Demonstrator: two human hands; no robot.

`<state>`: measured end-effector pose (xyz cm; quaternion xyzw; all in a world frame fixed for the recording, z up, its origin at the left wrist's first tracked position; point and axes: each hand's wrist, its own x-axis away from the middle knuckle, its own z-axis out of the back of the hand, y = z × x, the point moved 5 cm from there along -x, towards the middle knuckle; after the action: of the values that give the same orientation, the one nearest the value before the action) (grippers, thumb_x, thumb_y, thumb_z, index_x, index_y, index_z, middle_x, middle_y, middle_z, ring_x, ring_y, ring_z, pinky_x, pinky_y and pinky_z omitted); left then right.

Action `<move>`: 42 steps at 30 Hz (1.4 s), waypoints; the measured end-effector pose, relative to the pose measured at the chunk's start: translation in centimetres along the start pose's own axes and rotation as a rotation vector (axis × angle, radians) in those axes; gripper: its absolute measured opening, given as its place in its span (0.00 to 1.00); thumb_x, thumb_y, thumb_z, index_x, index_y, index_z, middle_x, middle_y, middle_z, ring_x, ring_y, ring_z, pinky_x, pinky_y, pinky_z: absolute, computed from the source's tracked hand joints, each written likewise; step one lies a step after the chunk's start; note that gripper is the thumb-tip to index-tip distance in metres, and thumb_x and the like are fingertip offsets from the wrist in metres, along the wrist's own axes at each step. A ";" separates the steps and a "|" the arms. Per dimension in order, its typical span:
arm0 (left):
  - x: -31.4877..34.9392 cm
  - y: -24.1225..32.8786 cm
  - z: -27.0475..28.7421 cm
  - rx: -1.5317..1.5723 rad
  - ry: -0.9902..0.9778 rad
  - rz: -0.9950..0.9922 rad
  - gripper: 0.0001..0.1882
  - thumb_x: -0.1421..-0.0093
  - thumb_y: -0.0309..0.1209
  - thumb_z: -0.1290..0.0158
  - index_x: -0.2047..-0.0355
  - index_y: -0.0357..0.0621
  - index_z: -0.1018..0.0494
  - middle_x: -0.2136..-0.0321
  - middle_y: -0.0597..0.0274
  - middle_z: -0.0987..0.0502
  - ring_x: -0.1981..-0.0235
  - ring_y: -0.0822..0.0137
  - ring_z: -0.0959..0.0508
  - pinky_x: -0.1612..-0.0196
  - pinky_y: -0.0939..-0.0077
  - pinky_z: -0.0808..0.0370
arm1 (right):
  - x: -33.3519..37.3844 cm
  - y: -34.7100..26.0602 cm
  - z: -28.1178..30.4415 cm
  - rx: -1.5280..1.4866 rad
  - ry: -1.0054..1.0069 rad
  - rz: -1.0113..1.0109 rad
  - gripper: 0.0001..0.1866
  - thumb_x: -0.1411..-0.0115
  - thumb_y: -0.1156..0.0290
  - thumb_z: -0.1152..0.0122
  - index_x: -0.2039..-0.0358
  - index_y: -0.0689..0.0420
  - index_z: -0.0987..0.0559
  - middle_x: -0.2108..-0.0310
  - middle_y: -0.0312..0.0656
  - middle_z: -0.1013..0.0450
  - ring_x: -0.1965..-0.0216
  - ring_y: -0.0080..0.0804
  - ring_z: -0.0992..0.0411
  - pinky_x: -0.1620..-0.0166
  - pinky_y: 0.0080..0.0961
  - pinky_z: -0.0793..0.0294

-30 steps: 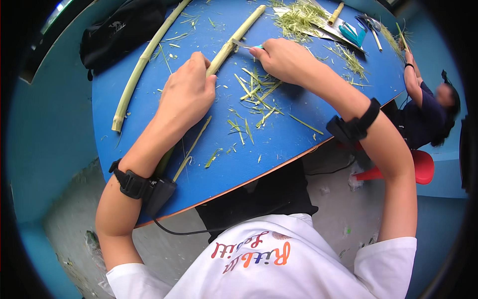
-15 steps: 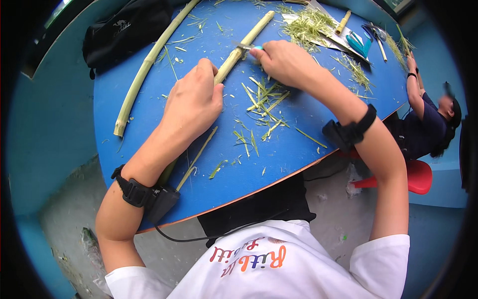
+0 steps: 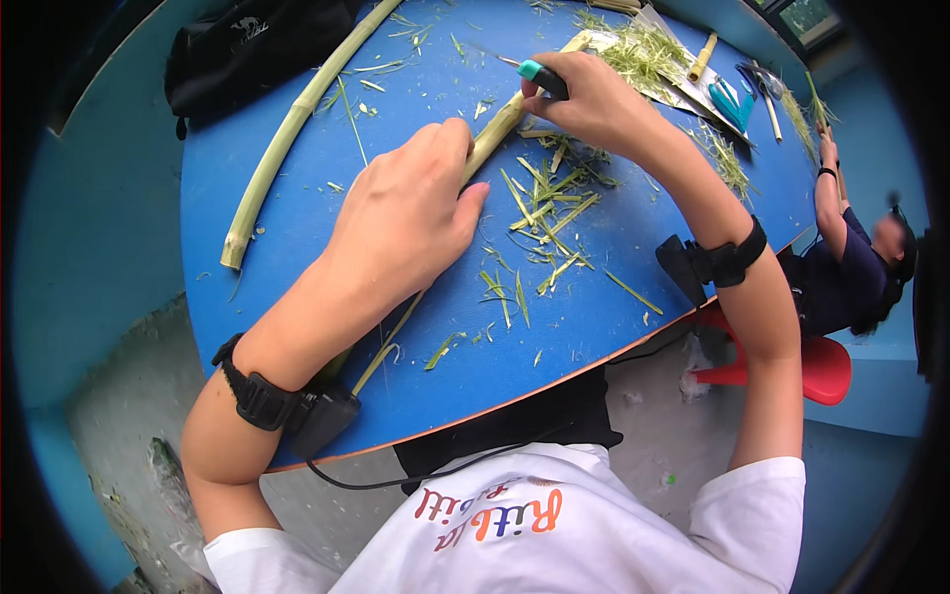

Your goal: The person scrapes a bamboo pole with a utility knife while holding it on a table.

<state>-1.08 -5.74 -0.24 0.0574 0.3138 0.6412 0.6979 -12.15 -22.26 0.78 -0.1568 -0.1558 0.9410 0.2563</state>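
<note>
My left hand (image 3: pixel 406 208) is closed around a pale green jointed stalk (image 3: pixel 495 134) that looks like cane. The stalk slants away over the blue table, and its near end is hidden under my hand and arm. In my right hand (image 3: pixel 599 104) is a small knife (image 3: pixel 542 77) with a teal and black handle. Its thin blade points left, above the stalk and apart from it. My right fingers are close to the stalk's far part and partly cover it. Green peeled strips (image 3: pixel 554 208) lie right of the stalk, below my right hand.
A longer stalk (image 3: pixel 287 148) lies at the left, near a black bag (image 3: pixel 252 59). At the far right are a shavings heap (image 3: pixel 643 57), a short stalk piece (image 3: pixel 704 56) and a teal-handled tool (image 3: pixel 730 104). Another person (image 3: pixel 856 252) works beyond, by a red stool (image 3: pixel 823 368).
The knife blade has lifted off the stalk, and my right hand has turned and moved slightly up and right. The stalk and my left hand have shifted right in view.
</note>
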 end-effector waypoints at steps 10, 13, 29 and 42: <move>0.2 -0.9 -0.1 -0.070 0.010 0.072 0.13 0.45 0.29 0.43 0.63 0.37 0.33 0.67 0.47 0.27 0.67 0.46 0.23 0.64 0.56 0.26 | 1.2 -0.5 0.5 -0.102 -0.201 -0.121 0.16 0.40 0.62 0.40 0.70 0.66 0.25 0.83 0.45 0.35 0.80 0.33 0.39 0.73 0.34 0.39; 0.3 -0.9 0.0 -0.081 0.049 0.061 0.14 0.45 0.30 0.43 0.61 0.36 0.31 0.67 0.48 0.27 0.66 0.47 0.23 0.63 0.57 0.26 | 1.7 -1.4 0.8 0.083 -0.268 -0.151 0.20 0.42 0.57 0.39 0.71 0.66 0.23 0.79 0.53 0.28 0.75 0.50 0.29 0.68 0.40 0.32; -0.4 -2.1 0.3 -0.142 0.154 0.062 0.15 0.41 0.35 0.45 0.74 0.33 0.30 0.78 0.45 0.26 0.75 0.46 0.25 0.69 0.58 0.29 | 4.8 -4.3 -1.3 0.208 -0.046 -0.018 0.22 0.40 0.56 0.43 0.74 0.65 0.26 0.75 0.57 0.29 0.69 0.58 0.30 0.66 0.45 0.32; -0.3 -1.7 0.1 -0.321 0.041 0.135 0.22 0.40 0.45 0.49 0.78 0.36 0.24 0.81 0.44 0.25 0.75 0.44 0.23 0.70 0.55 0.26 | 4.9 -6.8 -2.1 0.254 -0.134 -0.125 0.28 0.35 0.51 0.54 0.76 0.66 0.23 0.73 0.58 0.25 0.67 0.58 0.26 0.61 0.47 0.27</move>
<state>0.42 -6.25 -0.82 -0.0468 0.2166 0.7297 0.6469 -12.37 -13.62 0.37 -0.0499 -0.0616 0.9437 0.3211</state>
